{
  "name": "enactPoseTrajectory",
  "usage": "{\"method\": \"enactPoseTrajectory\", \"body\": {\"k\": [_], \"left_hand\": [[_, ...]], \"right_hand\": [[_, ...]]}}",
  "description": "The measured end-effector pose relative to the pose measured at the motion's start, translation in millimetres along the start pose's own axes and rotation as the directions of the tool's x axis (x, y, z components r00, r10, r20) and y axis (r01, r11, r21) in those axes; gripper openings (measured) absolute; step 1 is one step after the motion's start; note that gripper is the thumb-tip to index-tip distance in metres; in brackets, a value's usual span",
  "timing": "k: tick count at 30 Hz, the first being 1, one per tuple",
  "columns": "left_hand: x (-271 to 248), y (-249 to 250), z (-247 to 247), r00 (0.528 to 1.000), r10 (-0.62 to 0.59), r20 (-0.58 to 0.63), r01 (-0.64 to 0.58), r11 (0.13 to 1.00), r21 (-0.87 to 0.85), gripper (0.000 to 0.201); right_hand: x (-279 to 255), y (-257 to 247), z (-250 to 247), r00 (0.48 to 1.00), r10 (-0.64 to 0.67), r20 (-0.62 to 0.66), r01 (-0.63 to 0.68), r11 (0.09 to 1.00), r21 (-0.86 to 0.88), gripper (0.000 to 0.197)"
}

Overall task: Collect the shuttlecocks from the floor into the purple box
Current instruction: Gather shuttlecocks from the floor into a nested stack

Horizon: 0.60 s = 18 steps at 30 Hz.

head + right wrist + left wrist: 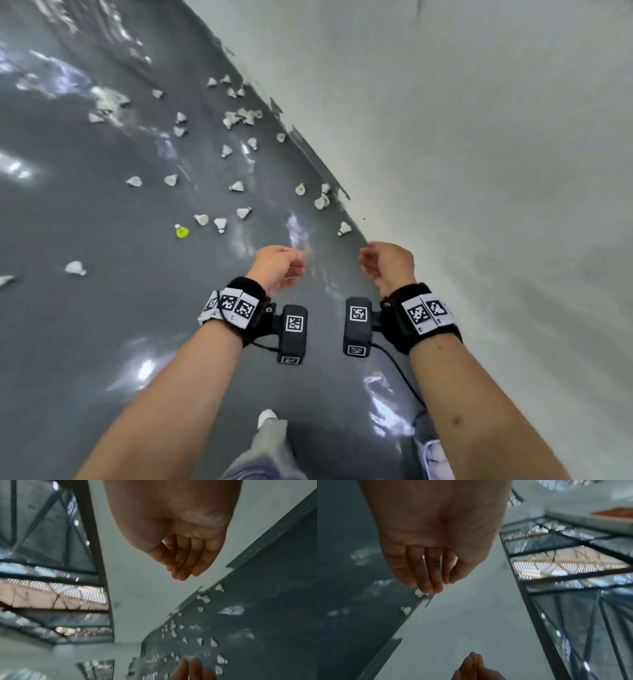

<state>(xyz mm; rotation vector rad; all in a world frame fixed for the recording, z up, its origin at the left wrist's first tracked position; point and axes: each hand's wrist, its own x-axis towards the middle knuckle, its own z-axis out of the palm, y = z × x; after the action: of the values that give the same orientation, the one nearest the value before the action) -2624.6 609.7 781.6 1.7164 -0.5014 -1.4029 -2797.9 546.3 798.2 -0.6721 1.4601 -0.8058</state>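
Note:
Several white shuttlecocks (243,212) lie scattered over the grey floor ahead of me, many close to the white wall. One yellow shuttlecock (182,231) lies left of centre. My left hand (286,265) and right hand (371,260) are held out in front at the same height, well above the floor, fingers relaxed and holding nothing. The wrist views show each palm bare, left hand (433,582) and right hand (181,566). Blurred shuttlecocks (199,641) dot the floor in the right wrist view. The purple box is not in view.
A white wall (479,171) runs diagonally along the right of the glossy grey floor (102,342). My leg and white shoe (267,416) are below the arms. A dark-framed glass panel (573,574) stands above the wall.

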Motion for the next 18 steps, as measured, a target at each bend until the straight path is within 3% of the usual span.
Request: {"method": "enactPoseTrajectory", "body": {"k": [3, 6, 14, 18], "left_hand": [[5, 25, -122, 0.977, 0.038, -0.208, -0.065, 0.99, -0.123, 0.015], [6, 37, -199, 0.946, 0.038, -0.322, -0.104, 0.976, -0.19, 0.015], [26, 21, -370, 0.808, -0.141, -0.572, -0.13, 0.904, -0.407, 0.014], [50, 32, -428, 0.764, -0.172, -0.622, -0.172, 0.875, -0.453, 0.011]], "right_hand": [[-15, -4, 135, 0.981, 0.039, 0.192, -0.028, 0.998, -0.063, 0.025], [-25, -2, 224, 0.948, 0.075, 0.31, -0.043, 0.993, -0.111, 0.028], [-31, 34, 435, 0.839, 0.22, 0.499, -0.024, 0.929, -0.369, 0.027], [-23, 36, 518, 0.801, 0.248, 0.545, 0.029, 0.893, -0.449, 0.025]]}}
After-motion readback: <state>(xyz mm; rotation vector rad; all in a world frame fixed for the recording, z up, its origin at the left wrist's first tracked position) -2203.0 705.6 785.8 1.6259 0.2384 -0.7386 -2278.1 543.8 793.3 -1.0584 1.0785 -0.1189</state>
